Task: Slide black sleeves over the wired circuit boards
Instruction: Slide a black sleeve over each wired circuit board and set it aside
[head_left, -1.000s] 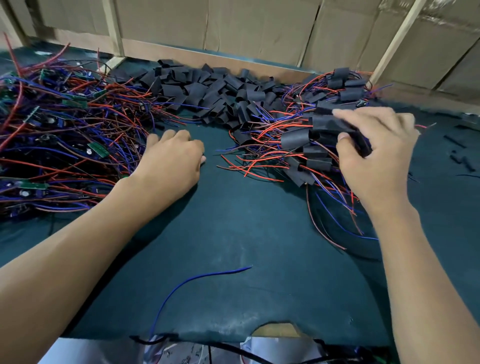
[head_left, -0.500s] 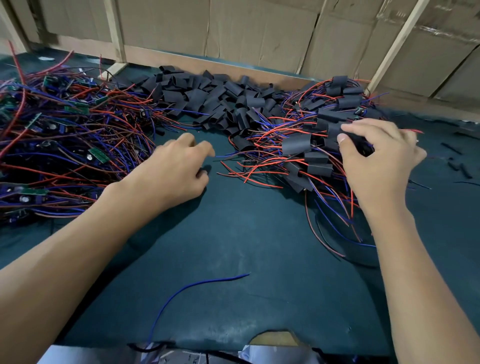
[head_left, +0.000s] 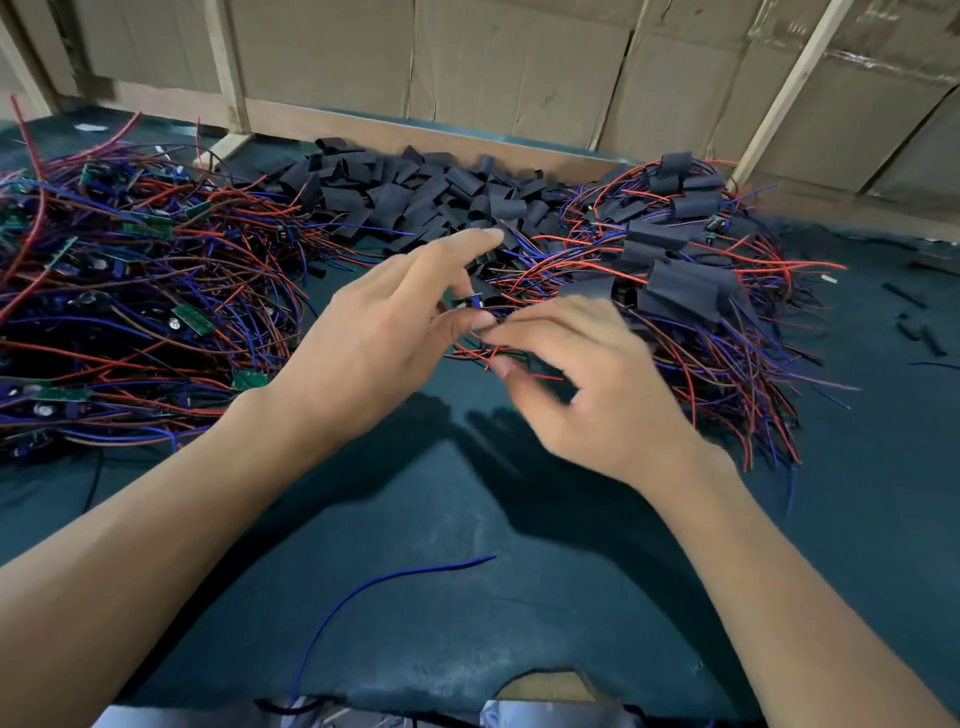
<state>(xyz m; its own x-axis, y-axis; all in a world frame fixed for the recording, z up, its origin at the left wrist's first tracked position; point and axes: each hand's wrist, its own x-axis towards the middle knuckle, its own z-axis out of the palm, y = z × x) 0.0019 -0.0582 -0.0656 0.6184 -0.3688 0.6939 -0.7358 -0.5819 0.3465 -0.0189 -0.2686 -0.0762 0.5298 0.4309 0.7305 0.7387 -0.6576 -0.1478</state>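
Both hands meet above the middle of the dark green felt-covered desk (head_left: 467, 597). The left hand (head_left: 374, 343) pinches a small wired circuit board (head_left: 467, 302) between thumb and middle finger, index finger stretched out above it; the board's long axis cannot be made out, and its thin red and blue wires (head_left: 493, 353) trail down and right toward the right hand (head_left: 587, 384). That hand is blurred, its thumb and forefinger narrowed near the wires; whether its grip holds them I cannot tell. Loose flat black sleeves (head_left: 415, 192) are heaped at the far edge. Bare green wired boards (head_left: 130, 291) pile at the left, sleeved wired boards (head_left: 685, 280) at the right, their sleeves lying at mixed angles. A single loose blue wire (head_left: 363, 587) curves on the near desk.
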